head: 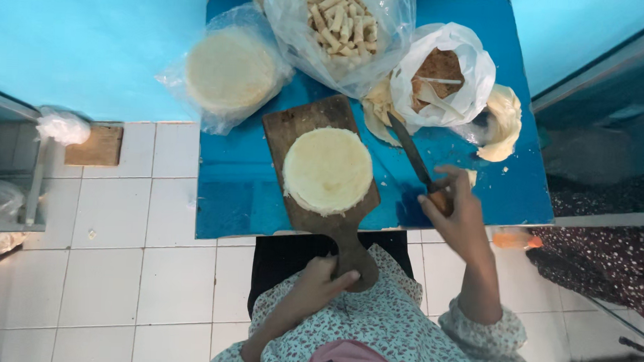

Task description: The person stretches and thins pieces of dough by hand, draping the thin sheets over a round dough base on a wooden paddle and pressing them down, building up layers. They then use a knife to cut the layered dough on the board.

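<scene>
- Head view, nearest first: my left hand [324, 275] is curled around the handle of the wooden board [316, 131], thumb over the end, w/ the handle hanging off the table edge above my lap.
- My right hand [458, 211] is closed around the knife [413, 157] handle; the blade points away and left, tip near the torn wrapper scraps [378, 113].
- On the board sits the round stack of thin wrappers [328, 170], centred, uncut as far as I can tell.
- Doing it well, I reckon: keep the left grip firm so the board can't tip, and bring the blade over the stack w/o dragging scraps along.
- Blue table [243, 200] is crowded further back: white bag [476, 72] by the blade, bagged wrapper stack [229, 71] left, bag of rolled sticks [340, 21] farthest. Little room to swing.
</scene>
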